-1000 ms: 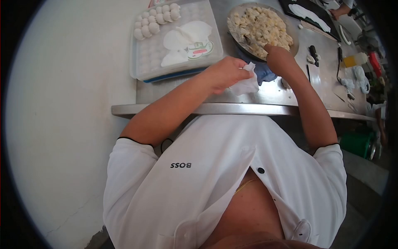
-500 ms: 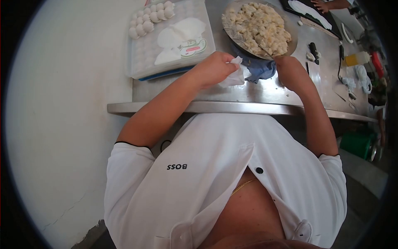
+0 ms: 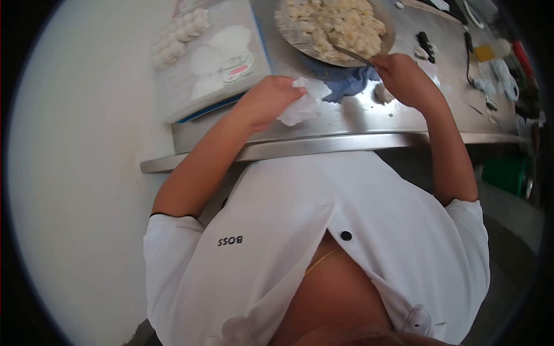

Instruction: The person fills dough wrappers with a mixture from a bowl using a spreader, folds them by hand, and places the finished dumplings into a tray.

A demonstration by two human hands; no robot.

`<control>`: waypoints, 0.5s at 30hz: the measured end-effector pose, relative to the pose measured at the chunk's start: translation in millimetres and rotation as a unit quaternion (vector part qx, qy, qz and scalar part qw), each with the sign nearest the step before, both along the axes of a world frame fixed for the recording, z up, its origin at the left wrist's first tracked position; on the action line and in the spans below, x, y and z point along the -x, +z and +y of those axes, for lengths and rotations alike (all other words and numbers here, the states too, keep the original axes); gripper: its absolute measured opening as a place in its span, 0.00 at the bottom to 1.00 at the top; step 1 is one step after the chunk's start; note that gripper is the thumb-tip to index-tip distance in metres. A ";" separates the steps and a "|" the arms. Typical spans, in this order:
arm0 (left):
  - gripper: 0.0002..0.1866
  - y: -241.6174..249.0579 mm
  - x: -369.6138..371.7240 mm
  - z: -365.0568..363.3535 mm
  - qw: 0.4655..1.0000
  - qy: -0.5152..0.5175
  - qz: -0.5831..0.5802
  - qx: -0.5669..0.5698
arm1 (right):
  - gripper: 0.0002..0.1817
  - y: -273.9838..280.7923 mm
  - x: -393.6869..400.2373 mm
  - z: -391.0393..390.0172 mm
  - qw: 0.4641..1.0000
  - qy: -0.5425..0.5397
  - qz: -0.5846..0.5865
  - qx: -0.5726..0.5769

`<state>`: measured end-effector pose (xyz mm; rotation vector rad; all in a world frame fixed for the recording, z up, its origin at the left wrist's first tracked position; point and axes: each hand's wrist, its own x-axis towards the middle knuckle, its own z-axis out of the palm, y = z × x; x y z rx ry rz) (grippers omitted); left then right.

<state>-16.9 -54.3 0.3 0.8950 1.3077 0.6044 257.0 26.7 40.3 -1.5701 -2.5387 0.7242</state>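
Note:
My left hand [image 3: 271,101] is closed on the edge of a thin, limp white sheet, like a dough wrapper [image 3: 309,104], which hangs over the steel table. My right hand [image 3: 404,78] grips the handle of a slim metal utensil [image 3: 355,56]. Its far end reaches into a chunky pale filling [image 3: 334,26] heaped in a large round metal bowl [image 3: 388,40], so its tip is hidden. A crumpled blue cloth [image 3: 349,85] lies against the bowl's near side. Just below my right hand a small beige lump [image 3: 383,93] rests on the table.
At left, a plastic-covered tray [image 3: 184,98] carries rows of small round white pieces [image 3: 182,34] and a printed white bag [image 3: 222,55]. To the right lie a black-handled tool [image 3: 426,46], a bottle of yellow liquid [image 3: 490,52] and a white cord [image 3: 506,81]. A wall [image 3: 75,144] stands at left.
The view has shifted, so the bowl and tray appear farther up and left. My left hand has drawn the wrapper away from the bowl, and the beige lump now shows below my right hand.

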 end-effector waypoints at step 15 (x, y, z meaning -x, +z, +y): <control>0.13 -12.3 -22.8 39.2 0.973 0.185 -0.127 0.050 | 0.14 8.8 -8.6 4.6 0.999 0.026 -0.040 0.003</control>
